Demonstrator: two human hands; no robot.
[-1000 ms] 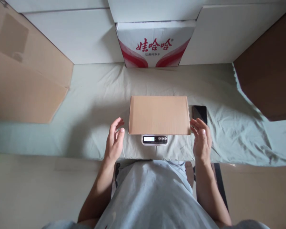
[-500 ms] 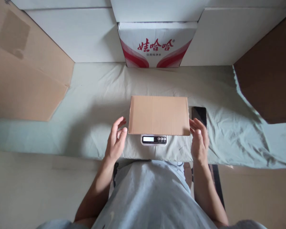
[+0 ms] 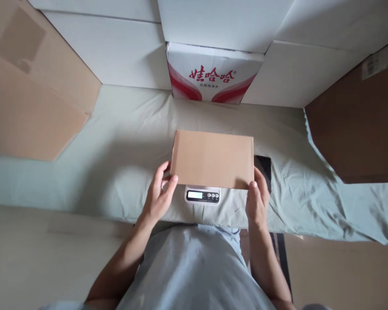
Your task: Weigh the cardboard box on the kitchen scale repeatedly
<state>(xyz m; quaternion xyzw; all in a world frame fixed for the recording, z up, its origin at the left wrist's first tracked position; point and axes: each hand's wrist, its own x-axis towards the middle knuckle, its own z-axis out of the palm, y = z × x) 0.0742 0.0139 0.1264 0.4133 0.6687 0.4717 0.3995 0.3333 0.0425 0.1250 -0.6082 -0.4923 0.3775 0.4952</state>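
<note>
A brown cardboard box (image 3: pixel 212 158) lies flat over a small digital kitchen scale (image 3: pixel 202 195) and hides most of it. Only the scale's front shows, with a lit display and round buttons. My left hand (image 3: pixel 159 191) holds the box's left end, thumb at the near corner and fingers along the side. At the right end my right hand (image 3: pixel 258 197) grips the box the same way, its thumb by the near corner. Whether the box still rests on the scale I cannot tell.
A black phone (image 3: pixel 264 165) lies right of the box, partly hidden by my right hand. Behind stands a white carton (image 3: pixel 213 79) with red print against white panels. Large brown cartons stand left (image 3: pixel 35 94) and right (image 3: pixel 355 125). A pale green cloth (image 3: pixel 129 129) covers the table.
My hands have moved inward from beside the box and closed on its two ends. The view has tilted slightly.
</note>
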